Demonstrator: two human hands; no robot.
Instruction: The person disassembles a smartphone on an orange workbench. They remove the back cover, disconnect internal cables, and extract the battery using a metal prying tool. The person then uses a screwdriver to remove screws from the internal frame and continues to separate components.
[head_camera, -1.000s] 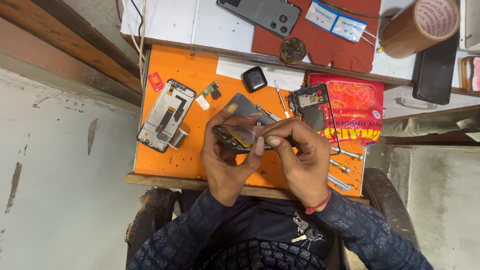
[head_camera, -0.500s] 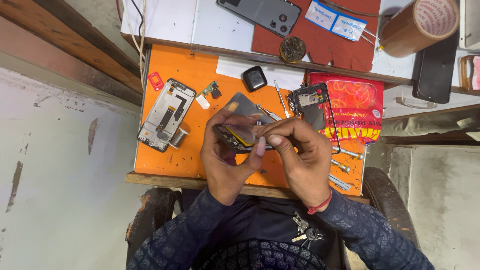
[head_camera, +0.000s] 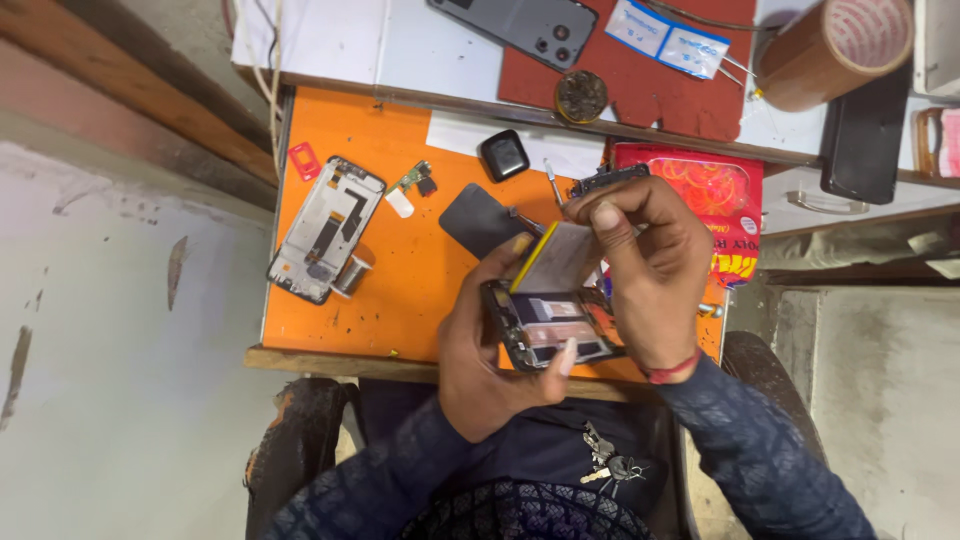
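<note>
— What were the hands doing?

— The left hand (head_camera: 490, 365) gripped an opened phone (head_camera: 552, 328) from below, just over the near edge of the orange table (head_camera: 420, 290). The right hand (head_camera: 645, 265) pinched a flat yellow-edged battery (head_camera: 562, 258), tipped up at the phone's top end.

— What else lay there?

— A bare phone frame (head_camera: 327, 228) sat well to the left — a small black case (head_camera: 503, 155) and a red packet (head_camera: 722, 190) lay farther back.

Even, soft daylight; faint shadows; colours vivid; focus sharp, slight blur toward edges.
</note>
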